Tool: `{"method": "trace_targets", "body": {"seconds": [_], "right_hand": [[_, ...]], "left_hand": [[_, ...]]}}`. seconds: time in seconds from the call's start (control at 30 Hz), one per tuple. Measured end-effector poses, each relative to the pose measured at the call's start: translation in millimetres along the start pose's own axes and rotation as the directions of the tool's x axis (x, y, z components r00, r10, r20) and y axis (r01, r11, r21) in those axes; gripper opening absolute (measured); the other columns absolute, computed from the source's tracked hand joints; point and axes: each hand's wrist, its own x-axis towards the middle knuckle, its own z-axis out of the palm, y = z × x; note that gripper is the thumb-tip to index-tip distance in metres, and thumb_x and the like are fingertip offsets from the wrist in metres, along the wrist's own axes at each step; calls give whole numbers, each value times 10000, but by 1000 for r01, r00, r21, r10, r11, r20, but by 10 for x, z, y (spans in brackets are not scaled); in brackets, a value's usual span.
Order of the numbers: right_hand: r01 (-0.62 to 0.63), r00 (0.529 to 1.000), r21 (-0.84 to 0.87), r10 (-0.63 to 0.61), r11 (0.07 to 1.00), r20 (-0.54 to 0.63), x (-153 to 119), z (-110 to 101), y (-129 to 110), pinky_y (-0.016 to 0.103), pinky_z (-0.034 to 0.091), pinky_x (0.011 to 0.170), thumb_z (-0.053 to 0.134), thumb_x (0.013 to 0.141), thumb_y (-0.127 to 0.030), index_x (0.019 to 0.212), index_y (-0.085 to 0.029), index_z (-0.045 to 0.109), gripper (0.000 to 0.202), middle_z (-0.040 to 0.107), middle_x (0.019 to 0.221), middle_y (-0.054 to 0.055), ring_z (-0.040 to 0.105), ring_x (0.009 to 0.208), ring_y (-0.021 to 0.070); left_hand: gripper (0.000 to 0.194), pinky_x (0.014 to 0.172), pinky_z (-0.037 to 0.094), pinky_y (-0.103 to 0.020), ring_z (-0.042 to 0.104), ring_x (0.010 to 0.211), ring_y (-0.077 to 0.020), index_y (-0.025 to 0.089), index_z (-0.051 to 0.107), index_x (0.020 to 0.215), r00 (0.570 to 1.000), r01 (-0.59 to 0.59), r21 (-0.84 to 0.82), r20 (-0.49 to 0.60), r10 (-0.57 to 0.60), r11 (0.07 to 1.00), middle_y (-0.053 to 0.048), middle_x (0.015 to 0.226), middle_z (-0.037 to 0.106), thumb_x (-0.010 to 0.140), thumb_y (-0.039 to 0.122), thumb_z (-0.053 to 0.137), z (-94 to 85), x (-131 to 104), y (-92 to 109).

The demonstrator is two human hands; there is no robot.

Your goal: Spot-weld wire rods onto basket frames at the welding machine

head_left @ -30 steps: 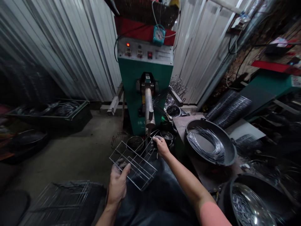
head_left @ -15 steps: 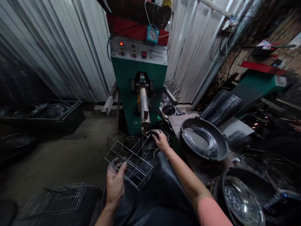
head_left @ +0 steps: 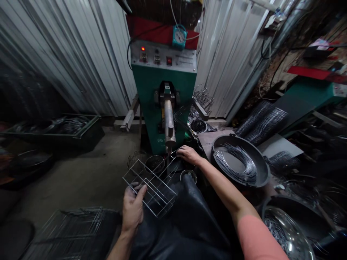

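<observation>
The green machine (head_left: 148, 94) stands ahead of the person, with a metal rod (head_left: 168, 113) jutting from its front and pointing down. The wire rack (head_left: 154, 188) is in front of the machine, tilted above the dark apron (head_left: 184, 231), its far edge close by the rod's lower end; whether they touch is hard to tell. The left hand (head_left: 132, 207) grips the rack's side farther from the machine, thumb on top and fingers underneath. The right hand (head_left: 188, 154) is just beside the rod's tip, its fingers drawn together at the rack's far corner; I cannot tell whether they pinch the rack or a loose wire.

To the machine's right, a bench (head_left: 206, 139) carries a pan (head_left: 265, 173) of thin wires (head_left: 251, 169).

The step in hand looks like setting the rack's far edge at the machine's rod. The next move seems to call for a steady left hand and a small, careful adjustment at the corner, with the right fingertips well away from the rod.
</observation>
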Motion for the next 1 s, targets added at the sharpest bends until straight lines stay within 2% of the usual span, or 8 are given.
{"method": "trace_targets", "body": {"seconds": [0.23,0.47,0.67,0.77,0.87,1.0], "right_hand": [[-2,1000,-44,2,999,1,7,-19,-33,308,410,792,600,829,-258,891,-212,664,100,634,883,60,539,865,187],[-18,1000,-32,18,999,-22,14,10,-54,260,421,714,578,841,-276,875,-198,644,107,588,875,55,541,800,161],[25,999,22,-24,999,-43,15,40,-100,248,437,769,540,849,-279,879,-202,622,116,548,1101,70,557,881,152],[19,1000,79,-19,997,-2,25,36,-115,243,441,769,534,846,-264,904,-213,620,116,589,1012,55,569,877,155],[26,1000,107,-25,994,-10,53,34,-124,246,442,767,535,842,-243,912,-213,622,116,602,993,58,579,876,161],[72,997,36,-72,997,-14,84,40,-127,248,440,769,508,867,-241,950,-205,620,144,605,1017,72,579,899,169]], "left_hand": [[462,571,434,-206,548,631,-101,179,539,847,1000,20,-36,13,-19,999,26,723,566,509,361,795,-48,101,41],[513,525,423,-191,534,604,-97,164,538,813,998,54,-14,42,-54,998,28,688,561,434,372,816,-54,214,160],[477,523,431,-199,546,628,-109,162,560,789,997,40,18,71,-41,999,20,707,565,436,363,811,-94,265,232],[480,519,430,-202,540,613,-108,161,557,795,996,32,26,79,-34,999,20,691,565,444,371,808,-113,293,230],[493,527,429,-199,537,615,-105,156,553,818,996,22,26,89,-25,999,16,698,575,457,376,808,-125,340,218],[512,530,418,-181,532,605,-94,149,551,819,996,25,24,89,-27,999,22,672,572,445,373,818,-135,400,215]]}}
